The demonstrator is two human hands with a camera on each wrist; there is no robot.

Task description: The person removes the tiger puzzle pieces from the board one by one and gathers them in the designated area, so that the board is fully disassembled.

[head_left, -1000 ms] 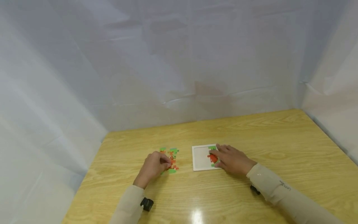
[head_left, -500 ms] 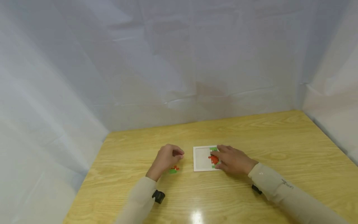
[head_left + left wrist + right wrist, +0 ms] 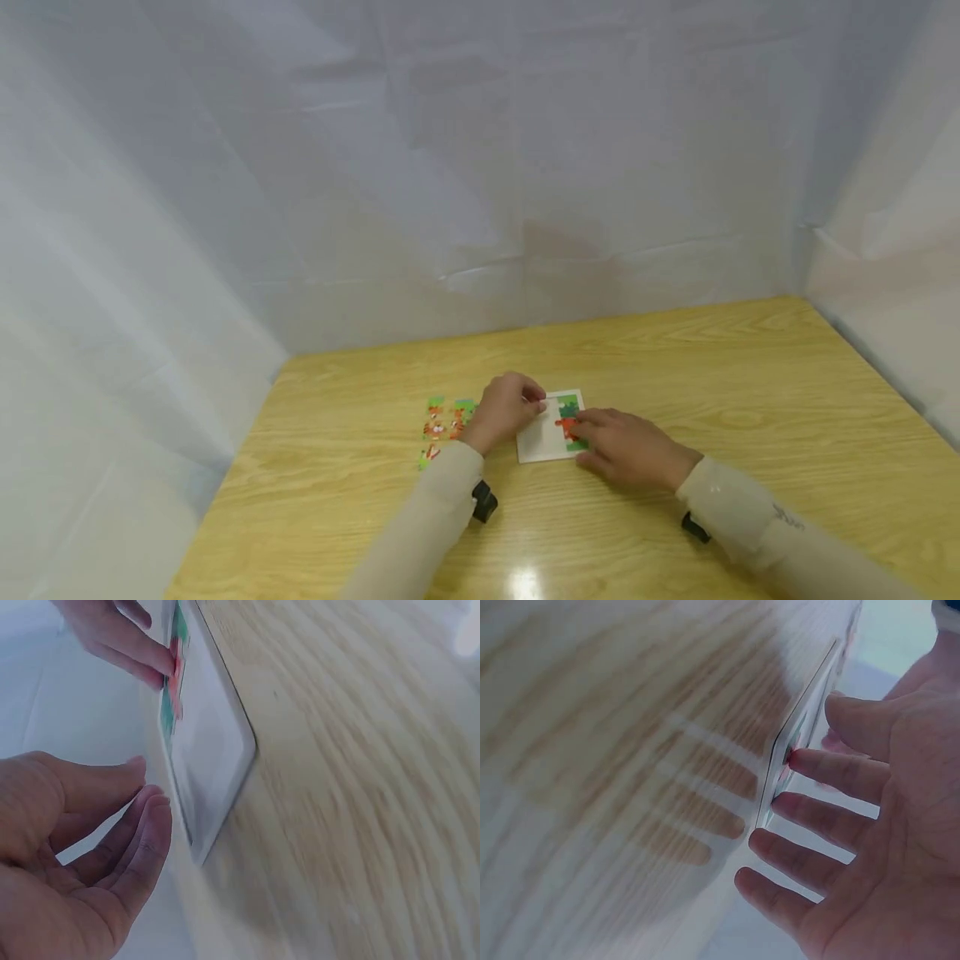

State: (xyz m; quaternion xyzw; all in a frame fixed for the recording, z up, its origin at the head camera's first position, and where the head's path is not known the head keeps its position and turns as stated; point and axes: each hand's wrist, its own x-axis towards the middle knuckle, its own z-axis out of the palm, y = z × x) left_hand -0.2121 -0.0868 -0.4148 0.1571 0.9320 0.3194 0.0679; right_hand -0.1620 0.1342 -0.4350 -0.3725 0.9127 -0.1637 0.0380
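A white puzzle tray lies on the table, with green and red puzzle pieces fitted along its right side. My right hand is at that side; in the left wrist view its fingertips touch the red piece. The right wrist view shows its fingers fairly straight and spread. Above the tray's upper left corner is my left hand. Its thumb and fingers bend toward each other, and nothing shows between them in the left wrist view. Several loose puzzle pieces, one with a tiger face, lie left of the tray, partly hidden by my left arm.
The wooden table extends around the tray on all sides. White sheeting rises behind its far edge and at both sides. Dark wrist cameras sit on both sleeves.
My left hand has moved right, from over the loose pieces to above the tray's left part, uncovering the tiger-face pieces. My right hand has drawn back slightly, showing more of the fitted pieces.
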